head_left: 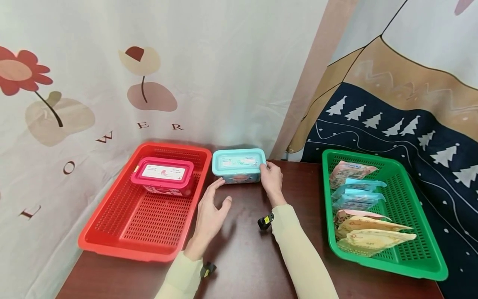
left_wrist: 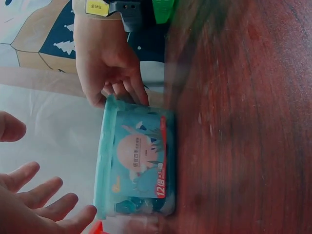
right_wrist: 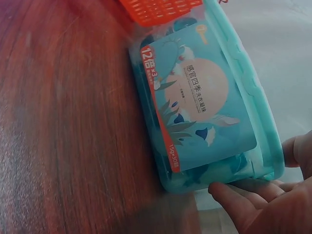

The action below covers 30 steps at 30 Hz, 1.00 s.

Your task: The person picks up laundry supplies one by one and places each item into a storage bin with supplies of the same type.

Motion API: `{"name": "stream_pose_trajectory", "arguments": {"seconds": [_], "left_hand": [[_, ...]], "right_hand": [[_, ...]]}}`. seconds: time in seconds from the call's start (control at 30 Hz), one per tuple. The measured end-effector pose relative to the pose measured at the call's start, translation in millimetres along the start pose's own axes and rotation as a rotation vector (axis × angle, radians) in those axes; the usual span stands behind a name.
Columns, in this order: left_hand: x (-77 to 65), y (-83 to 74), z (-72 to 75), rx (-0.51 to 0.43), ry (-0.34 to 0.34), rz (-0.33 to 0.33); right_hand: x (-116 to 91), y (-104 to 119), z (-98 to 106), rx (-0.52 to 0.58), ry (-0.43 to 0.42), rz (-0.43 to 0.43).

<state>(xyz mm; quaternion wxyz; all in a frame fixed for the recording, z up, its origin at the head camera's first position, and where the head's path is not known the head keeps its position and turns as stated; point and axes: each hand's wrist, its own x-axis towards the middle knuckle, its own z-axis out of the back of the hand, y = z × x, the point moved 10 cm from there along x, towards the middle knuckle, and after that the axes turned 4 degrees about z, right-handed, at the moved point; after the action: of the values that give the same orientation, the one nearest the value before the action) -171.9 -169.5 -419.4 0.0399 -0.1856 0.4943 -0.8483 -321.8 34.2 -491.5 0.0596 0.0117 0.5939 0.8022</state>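
A light-blue tub of laundry pods with a turquoise lid stands on the table, between the baskets and near the curtain. My right hand holds its right end, with the thumb at the lid's edge; in the left wrist view that hand's fingers bend against the end wall. At the tub's front left is my left hand, its fingers spread and nothing in its grasp. The left wrist view shows the left fingertips close to the lid; whether they touch it I cannot tell. The printed front label faces me.
To the left, a red basket holds a pink tub at its back. On the right stands a green basket with several soft packets in a row. A printed curtain hangs behind the dark wooden table.
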Motion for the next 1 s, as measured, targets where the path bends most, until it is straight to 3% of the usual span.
{"name": "stream_pose_trajectory", "arguments": {"seconds": [0.37,0.63,0.77,1.0], "left_hand": [[5.2,2.1,-8.7,-0.01,0.014,0.042],[9.4,-4.0,-9.7,-0.101,-0.014,-0.018],[8.0,-4.6,-9.4,-0.099,-0.039,-0.04],[9.6,-0.4,-12.7,-0.081,-0.047,-0.021]], "right_hand": [[-14.1,-10.5,19.3,-0.049,-0.03,-0.036],[-32.4,-17.2,34.0,-0.037,-0.03,-0.045],[-40.8,-20.2,42.2,-0.005,-0.034,-0.033],[-54.6,-26.0,53.5,0.027,-0.04,-0.027]]}}
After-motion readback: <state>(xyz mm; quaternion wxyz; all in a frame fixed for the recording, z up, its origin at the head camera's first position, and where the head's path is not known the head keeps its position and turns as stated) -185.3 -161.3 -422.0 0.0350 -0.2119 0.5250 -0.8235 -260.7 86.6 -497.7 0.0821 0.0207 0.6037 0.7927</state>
